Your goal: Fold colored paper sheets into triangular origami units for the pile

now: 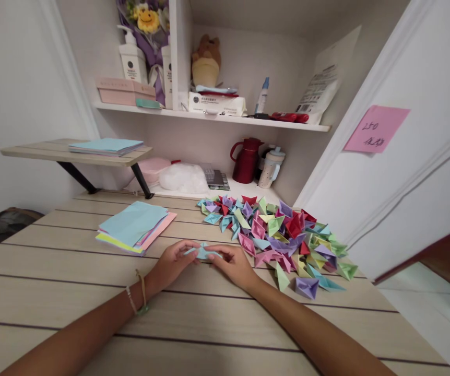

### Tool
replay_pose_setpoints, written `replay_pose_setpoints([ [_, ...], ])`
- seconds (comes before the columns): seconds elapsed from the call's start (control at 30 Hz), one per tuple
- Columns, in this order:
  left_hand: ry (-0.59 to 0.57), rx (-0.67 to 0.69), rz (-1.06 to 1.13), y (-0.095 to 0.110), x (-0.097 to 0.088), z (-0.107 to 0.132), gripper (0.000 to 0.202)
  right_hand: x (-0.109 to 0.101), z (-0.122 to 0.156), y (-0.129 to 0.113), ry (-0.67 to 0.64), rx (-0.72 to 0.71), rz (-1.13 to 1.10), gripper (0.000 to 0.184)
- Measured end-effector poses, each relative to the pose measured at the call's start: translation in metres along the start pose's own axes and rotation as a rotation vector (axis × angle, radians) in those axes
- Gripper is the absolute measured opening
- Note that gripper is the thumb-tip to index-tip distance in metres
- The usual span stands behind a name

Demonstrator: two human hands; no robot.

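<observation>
A small light-blue paper boat is held just above the slatted wooden table. My left hand pinches its left end, fingers behind and thumb in front. On its right end my right hand grips in the same way, with the thumb along the near side. The boat's peak points up between the hands; its underside is hidden. To the right of my right hand spreads a heap of folded paper boats in many colours. Left of my left hand lies a stack of coloured paper sheets, blue on top.
A raised wooden shelf on black legs carries another paper stack. Behind the table stand a red jug, a pale tumbler and a white plastic bag. A pink note sticks to the right wall panel.
</observation>
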State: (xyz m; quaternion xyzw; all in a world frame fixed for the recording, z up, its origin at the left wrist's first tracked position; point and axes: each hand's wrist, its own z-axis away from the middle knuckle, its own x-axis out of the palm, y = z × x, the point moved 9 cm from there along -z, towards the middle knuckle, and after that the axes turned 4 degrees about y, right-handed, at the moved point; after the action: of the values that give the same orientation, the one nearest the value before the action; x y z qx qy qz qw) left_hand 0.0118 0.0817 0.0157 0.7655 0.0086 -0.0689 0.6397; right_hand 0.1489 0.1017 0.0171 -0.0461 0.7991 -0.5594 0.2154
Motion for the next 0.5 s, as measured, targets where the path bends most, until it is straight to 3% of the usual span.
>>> replay_pose_setpoints([
  [0.3, 0.005, 0.015, -0.062, -0.0079, -0.0007, 0.0004, 0.033, -0.0019, 0.0008, -0.0034, 0.023, -0.021, 0.052, 0.032],
  [0.5, 0.019, 0.045, -0.132, -0.0017, -0.0013, 0.0008, 0.03, -0.001, 0.0018, 0.0014, 0.016, 0.024, 0.055, 0.033],
])
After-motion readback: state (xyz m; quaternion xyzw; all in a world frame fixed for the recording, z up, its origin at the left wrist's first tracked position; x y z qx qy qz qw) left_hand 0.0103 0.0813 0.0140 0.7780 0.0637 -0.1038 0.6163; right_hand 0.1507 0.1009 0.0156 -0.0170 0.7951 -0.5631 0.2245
